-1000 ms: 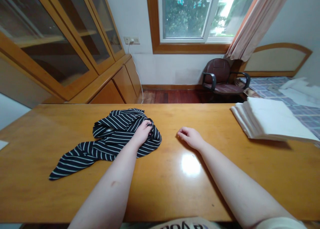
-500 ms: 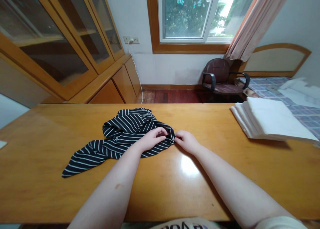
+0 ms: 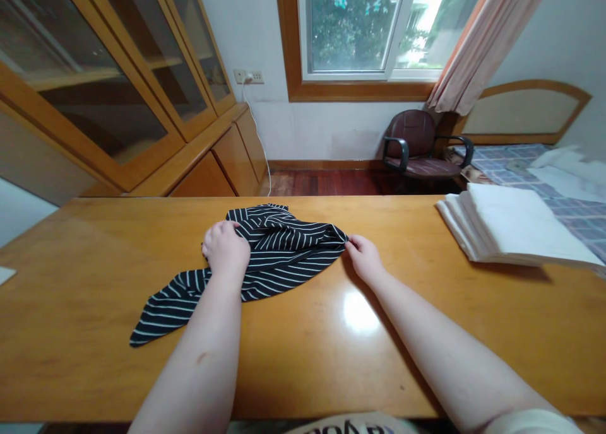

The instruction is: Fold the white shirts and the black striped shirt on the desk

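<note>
A black cloth with thin white stripes lies crumpled on the wooden table, one long tail trailing toward the near left. My left hand rests on the cloth's left part with its fingers curled into the fabric. At the cloth's right corner my right hand pinches the edge. The fabric is drawn out between the two hands.
A stack of folded white cloths sits at the table's right end. Behind the table are a dark red armchair, a glass-door wooden cabinet, a window and a bed. A white scrap lies at the left edge.
The cloth was dragged to the right. My right hand took hold of its right corner, and my left hand moved left along it, spreading the fabric between them.
</note>
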Tool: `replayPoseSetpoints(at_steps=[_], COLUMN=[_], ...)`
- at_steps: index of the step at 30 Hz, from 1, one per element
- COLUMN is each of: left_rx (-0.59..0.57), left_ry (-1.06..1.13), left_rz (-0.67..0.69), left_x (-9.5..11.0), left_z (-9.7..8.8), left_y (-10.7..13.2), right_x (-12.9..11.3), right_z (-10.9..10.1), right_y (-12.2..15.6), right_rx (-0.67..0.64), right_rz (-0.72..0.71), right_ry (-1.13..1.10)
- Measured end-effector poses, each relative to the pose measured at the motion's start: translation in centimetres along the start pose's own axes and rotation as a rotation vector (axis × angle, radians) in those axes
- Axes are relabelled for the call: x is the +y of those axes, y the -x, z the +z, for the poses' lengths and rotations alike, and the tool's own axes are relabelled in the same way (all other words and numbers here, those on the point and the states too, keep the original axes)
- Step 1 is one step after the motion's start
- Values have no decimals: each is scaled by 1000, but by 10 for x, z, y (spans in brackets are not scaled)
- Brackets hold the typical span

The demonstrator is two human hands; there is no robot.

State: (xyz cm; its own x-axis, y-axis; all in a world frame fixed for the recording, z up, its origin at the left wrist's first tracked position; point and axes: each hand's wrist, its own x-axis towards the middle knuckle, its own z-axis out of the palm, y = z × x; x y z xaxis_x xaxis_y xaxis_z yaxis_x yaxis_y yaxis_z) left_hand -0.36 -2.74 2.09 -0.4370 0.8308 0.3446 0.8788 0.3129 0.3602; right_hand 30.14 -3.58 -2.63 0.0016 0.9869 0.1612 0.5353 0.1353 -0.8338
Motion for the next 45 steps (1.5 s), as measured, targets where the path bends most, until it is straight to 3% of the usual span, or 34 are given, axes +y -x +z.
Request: replayPoseSetpoints(at_steps=[3, 5, 8, 11, 16, 19, 22, 26, 30, 35, 37, 39, 45], left_rx=[-84, -190, -296, -212, -210, -317, -438, -475, -586, -898, -967, -924, -562], left_ry=[-93, -96, -38, 48, 313, 399, 421, 460, 566, 765, 798, 757, 478], left_rz=[-207, -236, -164, -76, 72, 269, 477, 666, 719, 734, 773, 783, 734], left_x=[-9, -11, -10, -5, 9, 17, 26, 38, 46, 49, 50, 51, 42], left_z=[4, 5, 4, 1, -1, -1, -2, -4, -7, -10, -10, -7, 10], left_y=[-6, -9, -11, -10, -1, 8, 19, 33, 43, 48, 48, 46, 38], right_x=[5, 8, 12, 15, 12, 4, -7, -17, -22, -15, -10, -6, -6], right_z=[-8, -13, -17, -16, -12, -10, -9, -8, -7, -3, 0, 2, 2], right_y=[-6, -9, -13, -13, -6, 0, 5, 11, 14, 12, 10, 9, 4], right_rx=[81, 126, 172, 237, 360, 268, 92, -102, -132, -182, -199, -197, -139], right_rz=[60, 102, 157, 158, -73, -277, -419, -526, -550, -475, -436, -405, -354], right_ry=[10, 31, 38, -23, 28, 66, 142, 271, 381, 480, 513, 540, 515])
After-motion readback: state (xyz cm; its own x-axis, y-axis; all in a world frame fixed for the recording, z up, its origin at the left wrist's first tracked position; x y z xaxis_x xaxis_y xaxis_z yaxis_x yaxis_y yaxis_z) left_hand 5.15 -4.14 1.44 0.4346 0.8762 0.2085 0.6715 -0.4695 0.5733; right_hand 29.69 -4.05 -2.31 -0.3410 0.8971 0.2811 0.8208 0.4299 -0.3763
